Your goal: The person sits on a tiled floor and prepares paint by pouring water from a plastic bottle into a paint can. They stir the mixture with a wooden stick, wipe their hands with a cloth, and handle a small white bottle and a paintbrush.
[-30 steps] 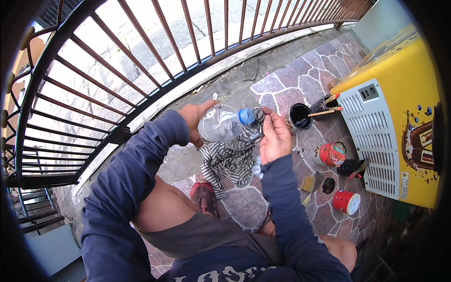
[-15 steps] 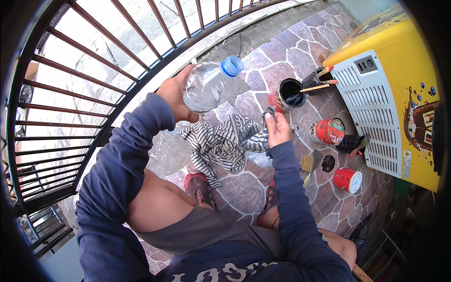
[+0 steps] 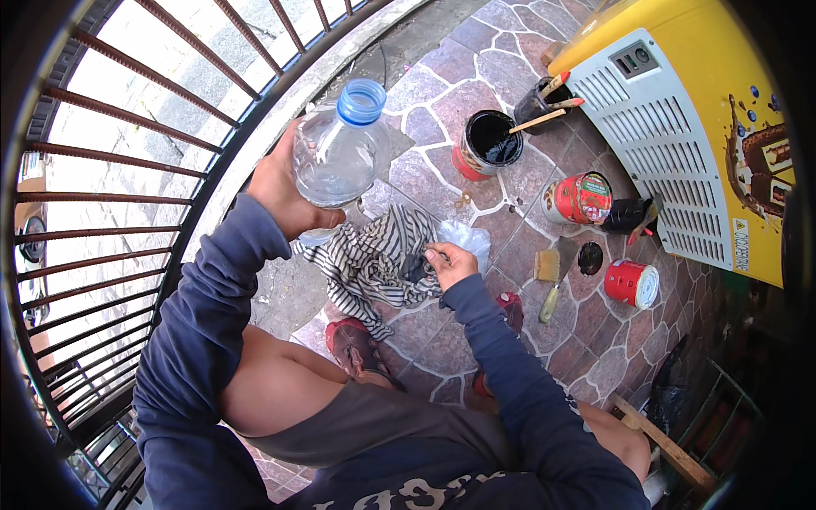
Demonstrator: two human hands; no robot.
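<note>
My left hand (image 3: 280, 187) is wrapped round a large clear plastic bottle (image 3: 336, 161) with a blue neck, tilted and raised above the floor; no cap shows on it. The bottle looks to hold little or nothing. My right hand (image 3: 452, 265) pinches a dark-stained part of a black-and-white striped cloth (image 3: 374, 246). The rest of that cloth lies crumpled on the floor between my shoes. A piece of clear plastic (image 3: 467, 238) sits beside the cloth, partly covered.
An uncapped can of black paint (image 3: 468, 166) stands ahead, with a dark cup (image 3: 529, 106) of brushes behind it. To the right are a red-labelled can (image 3: 586, 198), a flat paintbrush (image 3: 548, 265), a small red can (image 3: 626, 283) and a yellow machine (image 3: 586, 47). A barred gate (image 3: 178, 144) runs along the left.
My right hand has moved left and toward me, away from the paint can, bringing the cloth's stained end down to the heap. The bottle has turned more upright in my left hand.
</note>
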